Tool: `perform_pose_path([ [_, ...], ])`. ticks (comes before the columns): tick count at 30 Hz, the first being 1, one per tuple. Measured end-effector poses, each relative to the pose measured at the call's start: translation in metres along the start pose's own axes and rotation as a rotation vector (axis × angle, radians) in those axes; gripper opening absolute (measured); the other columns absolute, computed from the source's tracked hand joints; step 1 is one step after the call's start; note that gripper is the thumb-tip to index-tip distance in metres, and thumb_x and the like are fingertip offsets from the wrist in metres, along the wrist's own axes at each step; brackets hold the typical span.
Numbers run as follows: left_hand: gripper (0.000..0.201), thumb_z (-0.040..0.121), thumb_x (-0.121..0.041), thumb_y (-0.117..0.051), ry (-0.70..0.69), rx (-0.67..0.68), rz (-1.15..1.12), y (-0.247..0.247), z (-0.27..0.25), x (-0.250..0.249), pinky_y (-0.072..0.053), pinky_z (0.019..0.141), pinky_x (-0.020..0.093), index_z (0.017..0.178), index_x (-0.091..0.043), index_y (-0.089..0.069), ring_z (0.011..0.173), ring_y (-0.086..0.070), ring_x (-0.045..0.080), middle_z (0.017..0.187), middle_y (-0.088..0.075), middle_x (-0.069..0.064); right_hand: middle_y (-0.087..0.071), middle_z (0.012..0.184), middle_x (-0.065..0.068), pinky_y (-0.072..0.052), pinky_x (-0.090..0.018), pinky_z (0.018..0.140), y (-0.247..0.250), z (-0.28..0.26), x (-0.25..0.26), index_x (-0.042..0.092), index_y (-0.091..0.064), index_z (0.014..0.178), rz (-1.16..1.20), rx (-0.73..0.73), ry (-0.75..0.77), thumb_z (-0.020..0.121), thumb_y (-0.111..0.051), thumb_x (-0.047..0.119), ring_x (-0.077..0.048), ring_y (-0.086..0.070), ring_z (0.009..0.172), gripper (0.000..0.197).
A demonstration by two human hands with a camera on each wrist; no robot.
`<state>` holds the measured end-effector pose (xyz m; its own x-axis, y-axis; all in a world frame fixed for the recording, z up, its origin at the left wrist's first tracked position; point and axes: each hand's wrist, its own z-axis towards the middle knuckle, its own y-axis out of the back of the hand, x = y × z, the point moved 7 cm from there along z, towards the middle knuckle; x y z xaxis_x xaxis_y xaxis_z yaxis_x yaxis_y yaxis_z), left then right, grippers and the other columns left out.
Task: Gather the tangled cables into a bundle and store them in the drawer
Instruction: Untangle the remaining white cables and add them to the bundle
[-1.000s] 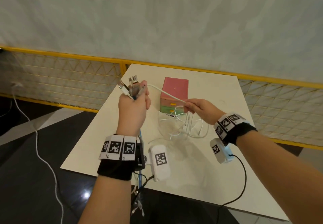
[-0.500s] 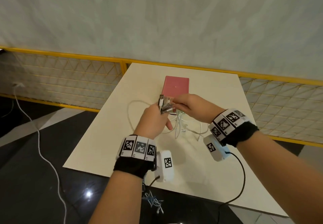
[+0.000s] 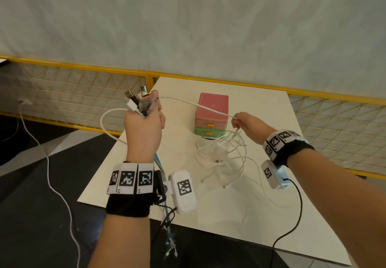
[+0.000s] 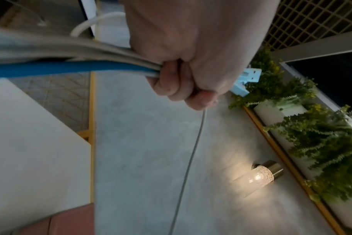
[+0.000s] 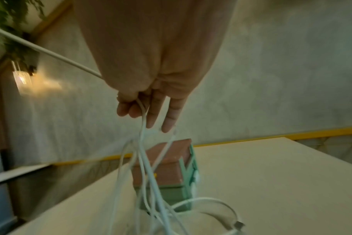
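While both hands (image 3: 144, 127) grip cables (image 3: 225, 155), drawer (image 3: 211, 119) waits

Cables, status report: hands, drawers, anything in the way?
Left hand grips plug ends. Right hand pinches white cable stretched between. Loose tangle on table. Drawer box shut; tangle lies before it.

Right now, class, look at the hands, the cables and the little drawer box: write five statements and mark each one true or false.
1. The left hand grips a bunch of cable ends. True.
2. The right hand is empty. False: it pinches a white cable.
3. The drawer box has an open drawer. False: both visible drawers are closed.
4. Loose white cables lie on the table. True.
5. The drawer box is blue. False: pink with a green drawer.
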<state>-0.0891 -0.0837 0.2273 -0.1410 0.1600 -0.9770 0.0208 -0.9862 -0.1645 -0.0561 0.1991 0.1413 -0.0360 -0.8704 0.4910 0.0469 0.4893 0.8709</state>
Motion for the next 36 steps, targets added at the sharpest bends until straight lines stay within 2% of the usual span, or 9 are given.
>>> perform_pose_path([
  [6,0.024,0.100,-0.014,-0.049,0.010,-0.049,0.143,0.019,0.011,0.014,-0.035,0.044,0.018,0.079,-0.015,-0.059,0.042,-0.043,0.006,0.057,-0.053,-0.004,-0.054,0.082,-0.006,-0.037,-0.028,0.074,0.035,0.018,0.014,0.009,-0.066,0.104,-0.043,-0.251,0.040,0.099,-0.039,0.011,-0.021,-0.051,0.079,0.028],
  [10,0.018,0.100,-0.016,-0.050,-0.001,-0.023,0.232,0.021,0.012,0.021,-0.041,0.049,0.014,0.108,-0.015,-0.065,0.051,-0.046,0.008,0.053,-0.057,0.001,-0.057,0.089,-0.008,-0.047,-0.039,0.077,0.048,0.015,0.029,0.015,-0.063,0.115,-0.099,-0.290,0.056,0.100,-0.038,0.020,-0.025,-0.055,0.083,0.029],
  [13,0.023,0.101,-0.025,-0.049,-0.046,0.164,0.243,-0.004,0.004,0.020,-0.041,0.051,0.010,0.121,-0.031,-0.059,0.060,-0.054,0.015,0.055,-0.063,0.002,-0.050,0.094,-0.001,-0.052,-0.041,0.073,0.057,0.013,0.051,0.016,-0.062,0.120,-0.089,-0.303,0.130,0.099,-0.040,0.015,-0.019,-0.054,0.085,0.030],
  [16,0.019,0.101,-0.032,-0.048,-0.042,0.396,0.348,-0.035,-0.008,0.026,-0.035,0.056,-0.004,0.119,-0.036,-0.054,0.066,-0.059,0.001,0.056,-0.066,0.004,-0.046,0.094,-0.003,-0.049,-0.032,0.077,0.066,0.008,0.075,0.014,-0.064,0.116,-0.045,-0.321,0.226,0.096,-0.042,0.004,-0.017,-0.053,0.085,0.032],
  [21,0.039,0.098,-0.044,-0.049,0.024,0.639,0.495,-0.054,-0.023,0.038,-0.041,0.056,0.020,0.079,-0.015,-0.066,0.045,-0.047,0.007,0.046,-0.059,0.003,-0.044,0.094,-0.001,-0.037,-0.015,0.074,0.086,-0.002,0.088,0.016,-0.066,0.114,-0.125,-0.405,0.324,0.095,-0.045,0.001,-0.011,-0.047,0.085,0.032],
  [28,0.020,0.099,-0.032,-0.050,0.041,0.537,0.464,-0.058,-0.028,0.038,-0.037,0.043,0.012,0.110,-0.023,-0.063,0.043,-0.046,0.000,0.050,-0.067,0.002,-0.052,0.093,-0.013,-0.051,-0.045,0.079,0.073,-0.011,0.105,0.017,-0.061,0.125,-0.431,-0.392,0.436,0.089,-0.057,-0.002,-0.027,-0.053,0.081,0.041],
  [31,0.027,0.098,-0.038,-0.050,0.109,0.516,0.479,-0.053,-0.029,0.045,-0.040,0.045,0.017,0.099,-0.015,-0.064,0.042,-0.046,0.004,0.045,-0.063,0.001,-0.051,0.090,-0.015,-0.033,-0.051,0.107,0.069,-0.009,0.103,0.015,-0.060,0.126,-0.581,-0.440,0.473,0.082,-0.063,-0.007,-0.034,-0.057,0.083,0.049],
  [34,0.035,0.099,-0.028,-0.050,0.151,0.456,0.527,-0.037,-0.023,0.051,-0.038,0.044,0.010,0.073,-0.006,-0.059,0.048,-0.050,0.009,0.037,-0.055,-0.002,-0.054,0.092,-0.019,-0.023,-0.059,0.111,0.081,-0.011,0.091,0.012,-0.064,0.120,-0.644,-0.492,0.398,0.080,-0.063,-0.010,-0.042,-0.058,0.101,0.046],
  [36,0.032,0.099,-0.025,-0.050,0.138,0.428,0.485,-0.034,-0.024,0.046,-0.037,0.043,0.006,0.078,-0.004,-0.062,0.047,-0.052,0.005,0.037,-0.055,-0.001,-0.054,0.095,-0.022,-0.024,-0.062,0.110,0.085,-0.013,0.090,0.011,-0.065,0.118,-0.649,-0.469,0.364,0.081,-0.062,-0.010,-0.045,-0.053,0.114,0.043],
])
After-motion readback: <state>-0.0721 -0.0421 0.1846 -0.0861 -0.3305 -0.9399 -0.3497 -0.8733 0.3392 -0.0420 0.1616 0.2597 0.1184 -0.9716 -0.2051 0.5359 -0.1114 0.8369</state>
